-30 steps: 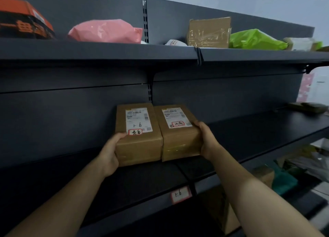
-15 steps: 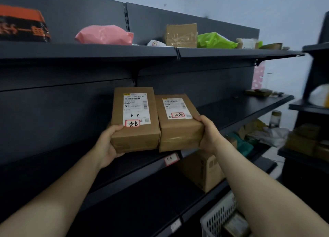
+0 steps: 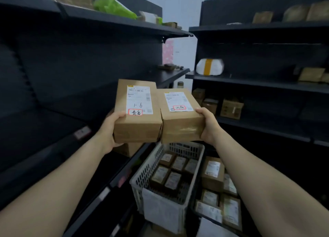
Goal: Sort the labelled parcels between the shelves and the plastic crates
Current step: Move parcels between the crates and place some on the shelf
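Note:
Two brown cardboard parcels with white labels are held side by side at chest height, touching each other. My left hand [image 3: 111, 128] grips the left parcel [image 3: 137, 119] at its near left corner; its label has a red-boxed handwritten mark. My right hand [image 3: 207, 125] grips the right parcel [image 3: 179, 122] at its near right corner. Both are in the air above a white plastic crate [image 3: 142, 176] on the floor, which holds several small labelled parcels.
Dark shelving [image 3: 74, 72] runs along the left with a green bag [image 3: 114, 7] on top. A second dark shelf unit [image 3: 267, 83] stands on the right with a white parcel [image 3: 210, 66] and brown boxes. A dark crate [image 3: 220, 192] of labelled parcels sits beside the white one.
Both parcels have come off the left shelf and swung to the right with my hands. The view has turned toward the right-hand shelves and the crates on the floor.

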